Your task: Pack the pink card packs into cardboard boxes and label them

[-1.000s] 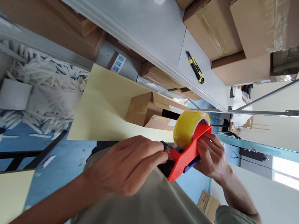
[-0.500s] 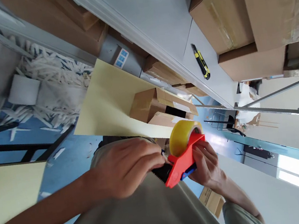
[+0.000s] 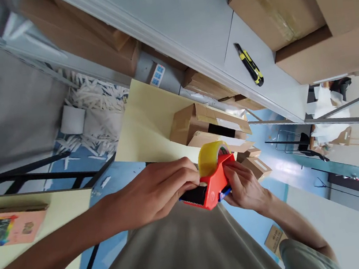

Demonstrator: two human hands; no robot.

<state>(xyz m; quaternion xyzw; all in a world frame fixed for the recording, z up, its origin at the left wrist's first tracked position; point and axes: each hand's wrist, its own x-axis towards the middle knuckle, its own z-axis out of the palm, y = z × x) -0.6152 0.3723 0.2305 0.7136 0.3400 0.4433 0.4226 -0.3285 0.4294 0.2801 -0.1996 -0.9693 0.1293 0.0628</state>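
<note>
My right hand (image 3: 244, 182) is wrapped round the handle side of a red tape dispenser (image 3: 216, 186) with blue parts, held in front of my body. It carries a roll of yellow packing tape (image 3: 207, 159) and has a black roller with a toothed cutting edge at the left. My left hand (image 3: 165, 190) is closed, its fingertips pinched against the tape between the roll and the roller. The fingertips hide the tape's loose end. Just beyond the dispenser, a cardboard box (image 3: 181, 127) with a black strip lies on a pale yellow tabletop (image 3: 140, 117).
A black and yellow utility knife (image 3: 250, 64) lies on the grey shelf (image 3: 184, 22), beside stacked cartons (image 3: 278, 5). Below is a power strip (image 3: 158, 75). White foam strips (image 3: 93, 93) are heaped on the floor. At left stands another yellow table (image 3: 65, 204) with a pink printed item (image 3: 22, 228).
The dispenser has tilted so that its black roller and toothed edge show more. Both hands stay on it. The view has shifted, bringing more of the left table into sight.
</note>
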